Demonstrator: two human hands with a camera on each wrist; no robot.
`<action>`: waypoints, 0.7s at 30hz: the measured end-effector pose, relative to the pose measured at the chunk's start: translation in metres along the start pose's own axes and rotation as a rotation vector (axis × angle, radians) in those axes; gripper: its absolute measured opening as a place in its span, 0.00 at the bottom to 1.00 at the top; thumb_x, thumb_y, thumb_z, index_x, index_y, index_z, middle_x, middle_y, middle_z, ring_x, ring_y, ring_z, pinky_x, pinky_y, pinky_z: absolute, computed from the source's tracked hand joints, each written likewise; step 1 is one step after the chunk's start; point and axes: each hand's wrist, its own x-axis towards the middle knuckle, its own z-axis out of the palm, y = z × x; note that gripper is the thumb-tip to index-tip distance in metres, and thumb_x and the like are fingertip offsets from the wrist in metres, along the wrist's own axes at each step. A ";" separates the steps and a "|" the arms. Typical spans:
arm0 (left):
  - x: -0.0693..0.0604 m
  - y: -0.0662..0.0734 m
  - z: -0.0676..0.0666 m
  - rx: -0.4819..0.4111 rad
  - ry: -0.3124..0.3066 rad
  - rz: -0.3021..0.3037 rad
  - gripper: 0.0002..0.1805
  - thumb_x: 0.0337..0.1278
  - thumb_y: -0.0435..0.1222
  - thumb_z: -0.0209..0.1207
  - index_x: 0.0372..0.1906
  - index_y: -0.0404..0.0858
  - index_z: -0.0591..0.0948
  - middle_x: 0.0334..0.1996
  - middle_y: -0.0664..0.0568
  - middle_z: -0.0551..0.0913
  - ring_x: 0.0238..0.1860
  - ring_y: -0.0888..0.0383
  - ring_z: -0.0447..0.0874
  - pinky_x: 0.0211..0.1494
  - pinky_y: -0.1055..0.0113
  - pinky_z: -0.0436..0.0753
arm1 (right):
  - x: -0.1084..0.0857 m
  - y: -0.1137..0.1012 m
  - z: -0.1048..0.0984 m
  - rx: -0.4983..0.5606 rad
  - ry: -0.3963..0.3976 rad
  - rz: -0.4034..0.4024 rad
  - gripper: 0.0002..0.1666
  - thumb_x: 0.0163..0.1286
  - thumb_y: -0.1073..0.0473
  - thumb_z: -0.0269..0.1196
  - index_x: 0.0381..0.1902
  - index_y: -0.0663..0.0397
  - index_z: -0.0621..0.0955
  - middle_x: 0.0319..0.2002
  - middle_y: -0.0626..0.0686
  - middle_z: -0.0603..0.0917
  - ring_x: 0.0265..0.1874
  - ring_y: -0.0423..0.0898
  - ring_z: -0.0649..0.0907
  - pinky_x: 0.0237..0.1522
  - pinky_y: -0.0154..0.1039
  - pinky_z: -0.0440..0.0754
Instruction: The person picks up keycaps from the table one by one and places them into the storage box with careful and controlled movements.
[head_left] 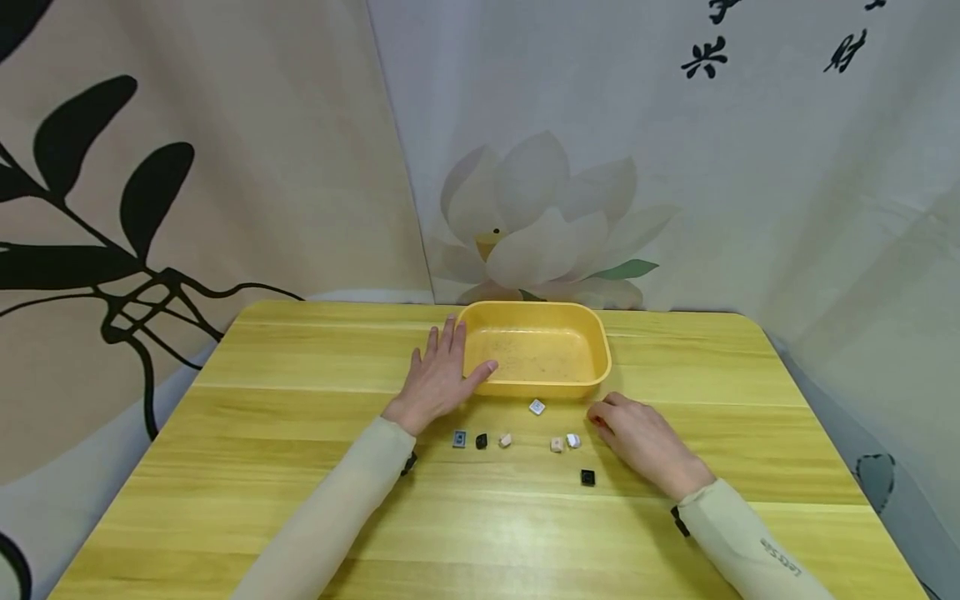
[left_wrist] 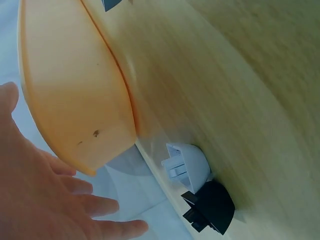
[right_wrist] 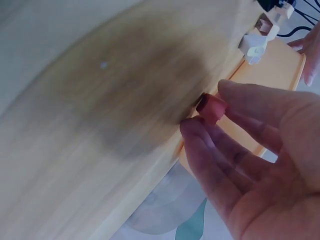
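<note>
Cloth behind yellow tray: black "兴" higher, to right of tray; "财" farther right; cut-off characters above. Right sleeve, nearer than tray: small lettering, not surely readable.

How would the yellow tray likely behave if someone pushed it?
The yellow tray probably stays stiff: its walls stand unbent. Wide and low, it would likely slide rather than tip. Looking empty inside, it's probably light for its size.

The tray sits on the worktop's far side; before it lies one keycap, nearer a row of five keycaps, then a single nearest keycap. The left grip is at the tray's left.
</note>
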 end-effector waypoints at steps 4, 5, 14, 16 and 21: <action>0.001 -0.001 0.001 0.002 -0.008 -0.006 0.56 0.70 0.72 0.40 0.84 0.35 0.45 0.84 0.39 0.40 0.81 0.33 0.42 0.75 0.29 0.52 | -0.003 0.001 0.000 0.004 -0.011 0.002 0.05 0.68 0.67 0.71 0.40 0.55 0.86 0.37 0.50 0.82 0.30 0.44 0.81 0.36 0.43 0.82; 0.002 -0.001 0.002 0.002 -0.012 -0.006 0.56 0.70 0.72 0.40 0.84 0.35 0.45 0.84 0.39 0.39 0.81 0.33 0.42 0.75 0.29 0.52 | -0.003 0.002 0.000 0.007 -0.013 0.004 0.05 0.67 0.68 0.71 0.39 0.55 0.85 0.37 0.50 0.82 0.30 0.44 0.80 0.35 0.43 0.82; 0.001 -0.002 0.005 -0.020 -0.014 -0.013 0.55 0.71 0.70 0.42 0.84 0.33 0.45 0.84 0.41 0.39 0.81 0.33 0.42 0.75 0.29 0.52 | -0.007 0.002 -0.008 0.053 0.010 0.034 0.06 0.67 0.70 0.69 0.38 0.55 0.85 0.37 0.49 0.81 0.32 0.44 0.81 0.37 0.43 0.83; 0.001 -0.002 0.005 -0.017 -0.012 -0.012 0.56 0.71 0.70 0.42 0.84 0.33 0.45 0.84 0.41 0.39 0.81 0.33 0.42 0.75 0.29 0.53 | -0.007 0.001 -0.010 0.056 0.034 0.031 0.07 0.66 0.71 0.69 0.38 0.55 0.86 0.37 0.49 0.82 0.33 0.44 0.81 0.38 0.43 0.84; -0.001 -0.001 0.005 -0.012 -0.014 -0.004 0.57 0.71 0.71 0.40 0.83 0.32 0.45 0.84 0.41 0.38 0.81 0.33 0.42 0.75 0.29 0.53 | -0.007 0.000 -0.016 0.056 0.123 0.010 0.08 0.64 0.71 0.71 0.39 0.56 0.86 0.39 0.49 0.83 0.36 0.45 0.84 0.39 0.43 0.85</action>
